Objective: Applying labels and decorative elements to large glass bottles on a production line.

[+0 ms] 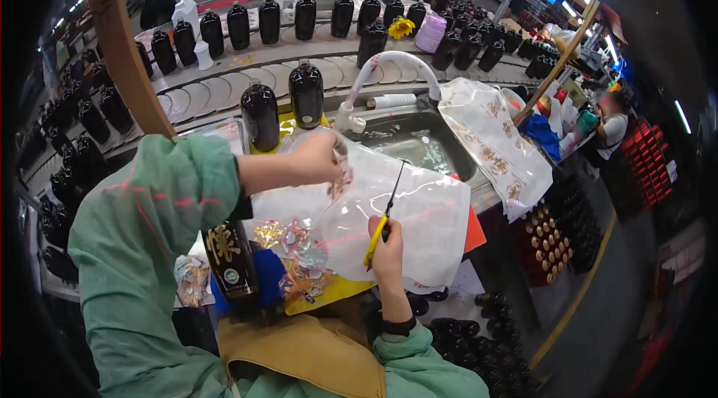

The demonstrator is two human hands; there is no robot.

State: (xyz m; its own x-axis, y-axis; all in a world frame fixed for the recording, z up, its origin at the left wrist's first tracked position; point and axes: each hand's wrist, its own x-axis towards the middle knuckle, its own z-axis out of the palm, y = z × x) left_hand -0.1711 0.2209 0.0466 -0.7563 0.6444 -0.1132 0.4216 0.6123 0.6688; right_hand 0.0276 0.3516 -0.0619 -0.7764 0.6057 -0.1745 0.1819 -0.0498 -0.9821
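Observation:
My right hand (387,252) is closed round a pair of scissors (372,245) with yellow handles, their dark blades pointing up and away over the work surface. My left hand (320,158) is pinched on a small clear decal piece (340,185) with gold-brown print, held above a white translucent sheet (419,226). Below my left forearm, a dark bottle (230,267) with gold lettering leans on a blue cloth (269,274). Beside it lies a pile of cut gold and clear scraps (299,245).
Two dark bottles (307,95) stand just beyond my left hand. A white curved tap (393,57) arches over a metal sink (419,140), with a printed decal sheet (497,136) draped on its right. Bottles line a conveyor (224,87) behind. A wooden post (123,39) rises at left.

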